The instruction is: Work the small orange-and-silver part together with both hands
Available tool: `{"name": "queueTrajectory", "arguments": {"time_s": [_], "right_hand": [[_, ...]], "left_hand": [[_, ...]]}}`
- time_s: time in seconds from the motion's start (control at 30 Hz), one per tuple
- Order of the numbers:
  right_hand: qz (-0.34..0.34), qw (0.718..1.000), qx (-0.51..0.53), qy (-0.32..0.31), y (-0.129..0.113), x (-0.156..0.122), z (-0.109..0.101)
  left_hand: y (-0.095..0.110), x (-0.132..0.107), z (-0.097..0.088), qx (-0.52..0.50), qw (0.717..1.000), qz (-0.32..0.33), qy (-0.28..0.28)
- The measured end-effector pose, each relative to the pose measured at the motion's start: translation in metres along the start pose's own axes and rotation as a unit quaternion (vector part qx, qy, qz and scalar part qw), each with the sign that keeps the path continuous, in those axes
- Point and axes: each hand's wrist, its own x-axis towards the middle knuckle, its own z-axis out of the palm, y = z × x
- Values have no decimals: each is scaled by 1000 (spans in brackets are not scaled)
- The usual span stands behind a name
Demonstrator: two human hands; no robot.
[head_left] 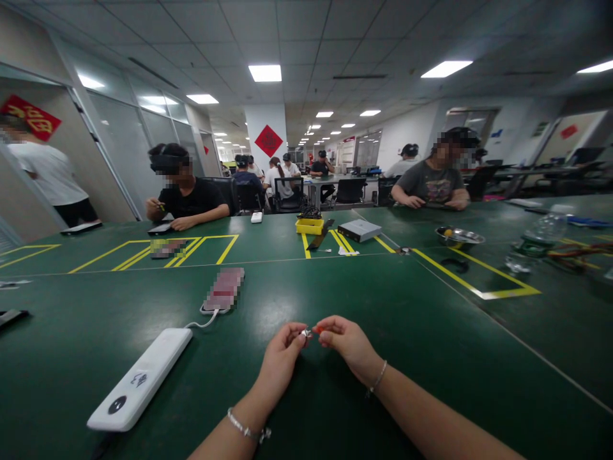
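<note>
My left hand (286, 348) is closed in a pinch around a small silvery metal piece (306, 333); its exact kind is too small to make out. Close beside it, my right hand (347, 342) pinches a small orange-red piece (318, 329) between thumb and fingers. The two pieces face each other and nearly meet, and I cannot tell whether they touch. Both hands are held just over the green table (230, 396), with a bracelet on each wrist.
Left of my hands lie a white power bank (143, 377) and a phone (224, 289) joined by a cable. Farther off are a yellow bin (310, 226), a grey box (359, 230), a metal bowl (460, 237) and a plastic bottle (534, 239). Several people sit beyond.
</note>
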Motion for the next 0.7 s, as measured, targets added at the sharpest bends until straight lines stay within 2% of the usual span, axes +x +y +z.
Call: {"name": "queueTrajectory", "arguments": {"time_s": [0.2,0.43,0.7], "right_hand": [[-11,1000,3,7,0,-2,2],[-27,999,5,28,0,-3,5],[1,995,92,33,11,2,6]], "left_hand": [[-5,-1,1,26,999,21,-26],[-6,0,1,40,999,22,-17],[-1,-1,4,2,1000,12,-25]]}}
